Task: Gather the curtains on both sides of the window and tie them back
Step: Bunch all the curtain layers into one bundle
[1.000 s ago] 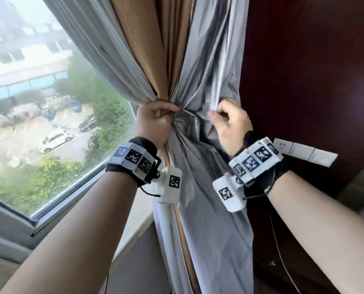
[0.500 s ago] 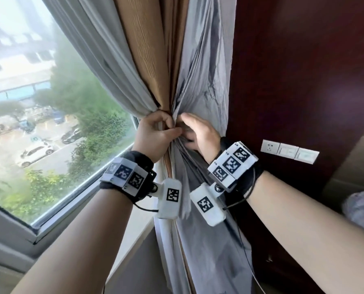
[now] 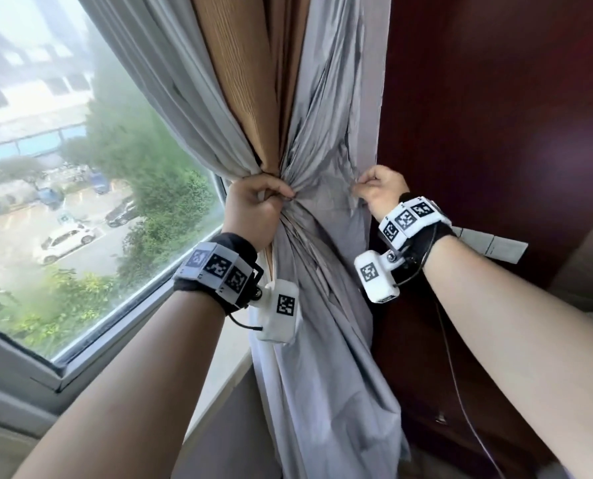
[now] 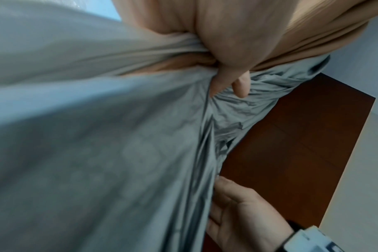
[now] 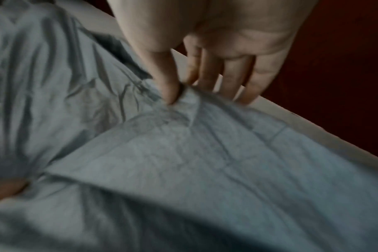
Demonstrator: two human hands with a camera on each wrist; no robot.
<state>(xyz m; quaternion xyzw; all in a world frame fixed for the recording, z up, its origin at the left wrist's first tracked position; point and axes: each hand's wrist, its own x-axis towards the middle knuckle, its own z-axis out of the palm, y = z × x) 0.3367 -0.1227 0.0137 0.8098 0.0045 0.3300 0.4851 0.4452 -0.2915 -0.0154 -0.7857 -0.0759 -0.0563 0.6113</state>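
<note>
Curtain (image 3: 326, 160) — between left hand (image 3: 252, 212), right hand (image 3: 379, 193)

Curtain (image 3: 322, 167) top and hem cut off by head view edges. Left hand (image 3: 253, 212) fingertips buried in gathered folds. Right hand (image 3: 379, 193) fingertips concealed behind curtain edge. Both wrist views motion-blurred; fabric weave indistinct. Wall switches (image 3: 492, 245) partly hidden behind right wrist.

1. Our right hand (image 3: 379, 191) has drawn away from our left hand (image 3: 253, 210), out toward the dark wood panel (image 3: 495, 133).
2. It now pinches the grey curtain (image 3: 326, 209) edge, stretching the cloth flat between our hands.
</note>
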